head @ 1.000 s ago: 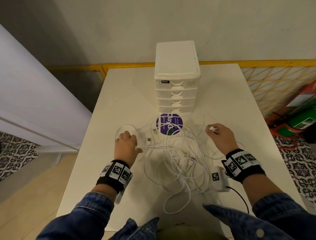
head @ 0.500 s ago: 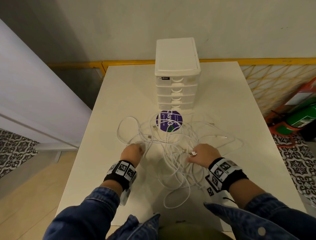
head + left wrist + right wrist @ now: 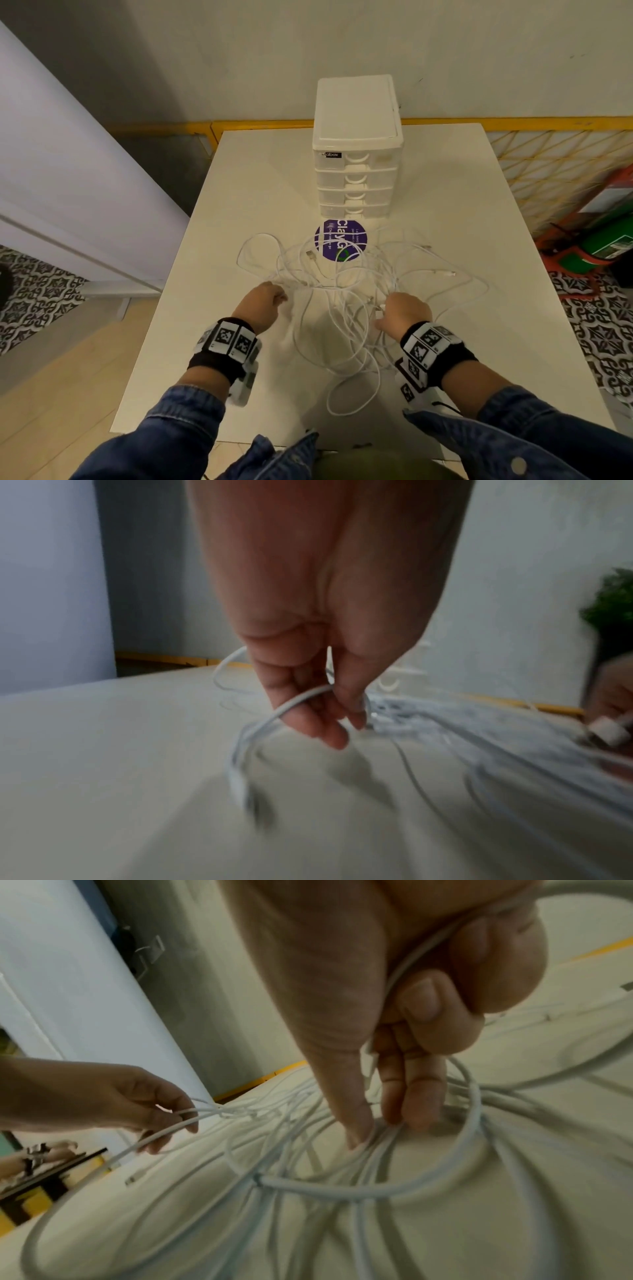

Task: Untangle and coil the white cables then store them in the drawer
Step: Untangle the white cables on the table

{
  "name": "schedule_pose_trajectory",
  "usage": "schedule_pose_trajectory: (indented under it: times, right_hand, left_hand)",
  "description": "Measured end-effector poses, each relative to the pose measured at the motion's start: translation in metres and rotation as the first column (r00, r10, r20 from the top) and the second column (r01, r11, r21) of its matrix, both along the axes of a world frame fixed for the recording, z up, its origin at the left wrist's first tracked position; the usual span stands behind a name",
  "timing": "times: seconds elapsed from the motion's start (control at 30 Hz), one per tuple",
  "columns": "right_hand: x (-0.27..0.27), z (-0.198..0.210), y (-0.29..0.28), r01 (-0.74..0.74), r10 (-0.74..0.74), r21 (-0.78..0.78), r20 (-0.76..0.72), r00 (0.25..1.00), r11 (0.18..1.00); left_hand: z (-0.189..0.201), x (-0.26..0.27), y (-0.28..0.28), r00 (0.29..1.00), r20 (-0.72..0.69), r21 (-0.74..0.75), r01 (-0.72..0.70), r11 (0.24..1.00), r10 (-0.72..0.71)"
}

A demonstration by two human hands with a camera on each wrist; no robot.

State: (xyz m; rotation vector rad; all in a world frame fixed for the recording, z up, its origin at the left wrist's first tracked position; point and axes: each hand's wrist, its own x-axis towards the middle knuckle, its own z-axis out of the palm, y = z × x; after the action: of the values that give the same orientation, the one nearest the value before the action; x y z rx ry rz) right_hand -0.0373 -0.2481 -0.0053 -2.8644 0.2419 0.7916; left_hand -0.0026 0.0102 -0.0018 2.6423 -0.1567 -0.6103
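From the head view, the white cables (image 3: 335, 301) lie tangled on the tabletop (image 3: 239, 192) in front of the closed drawer unit (image 3: 356, 150), the left hand (image 3: 262, 306) and right hand (image 3: 406, 310) at the tangle's near edges. The left wrist view shows the left hand's fingers (image 3: 308, 715) curled round one cable loop. The right wrist view shows the right hand's fingers (image 3: 421, 1096) pinching strands against the tabletop.

Cable tangle (image 3: 346, 294) fills table (image 3: 246, 192) centre, up to drawer unit (image 3: 356, 164). Bare tabletop left and right of unit.
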Motion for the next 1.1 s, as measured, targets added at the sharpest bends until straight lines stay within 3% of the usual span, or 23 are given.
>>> schedule_pose_trajectory:
  times: [0.07, 0.2, 0.33, 0.43, 0.53, 0.67, 0.73, 0.8, 0.87, 0.93, 1.0, 1.1]
  right_hand:
    - [0.000, 0.000, -0.001, 0.012, -0.012, 0.006, -0.019, 1.000, 1.000]
    - [-0.003, 0.006, -0.007, 0.071, -0.068, 0.096, -0.026, 0.997, 0.993]
    - [-0.001, 0.020, -0.018, 0.100, -0.130, 0.231, 0.120, 0.984, 0.968]
    - [0.006, 0.029, -0.022, 0.115, -0.209, 0.381, 0.216, 0.954, 0.918]
    - [0.013, 0.036, -0.025, 0.059, -0.216, 0.447, 0.308, 0.927, 0.892]
    - [0.019, 0.051, -0.026, -0.002, -0.243, 0.445, 0.494, 0.835, 0.896]
    - [0.021, 0.063, -0.025, -0.011, -0.304, 0.510, 0.529, 0.792, 0.860]
    - [0.020, 0.076, -0.022, -0.056, -0.356, 0.625, 0.513, 0.781, 0.779]
    - [0.020, 0.089, -0.018, -0.101, -0.433, 0.754, 0.475, 0.766, 0.649]
    - [0.021, 0.098, -0.016, -0.141, -0.513, 0.831, 0.455, 0.728, 0.538]
    - [0.022, 0.103, -0.018, -0.183, -0.548, 0.825, 0.504, 0.668, 0.535]
    - [0.025, 0.103, -0.024, -0.185, -0.566, 0.765, 0.594, 0.571, 0.616]
  left_hand:
    - [0.018, 0.004, 0.005, 0.998, 0.034, -0.059, -0.051, 0.997, 0.053]
    - [0.055, 0.013, 0.012, 0.981, 0.134, -0.029, -0.138, 0.990, 0.141]
    - [0.064, 0.022, 0.016, 0.922, 0.260, -0.208, -0.238, 0.949, 0.288]
    - [0.061, 0.026, 0.007, 0.888, 0.240, -0.288, -0.320, 0.902, 0.392]
    - [0.055, 0.029, -0.016, 0.905, 0.147, -0.313, -0.341, 0.887, 0.399]
    - [0.036, 0.048, -0.048, 0.929, 0.003, -0.196, -0.362, 0.912, 0.369]
    - [0.025, 0.060, -0.063, 0.939, -0.059, -0.135, -0.344, 0.929, 0.339]
    - [0.013, 0.065, -0.072, 0.945, -0.097, -0.112, -0.321, 0.941, 0.311]
    - [-0.008, 0.073, -0.077, 0.976, -0.104, -0.112, -0.204, 0.973, 0.193]
    - [-0.023, 0.080, -0.082, 0.967, -0.119, -0.018, -0.227, 0.974, 0.224]
    - [-0.024, 0.078, -0.084, 0.981, -0.045, 0.065, -0.183, 0.981, 0.187]
    - [-0.011, 0.069, -0.082, 0.985, -0.030, 0.099, -0.165, 0.981, 0.169]
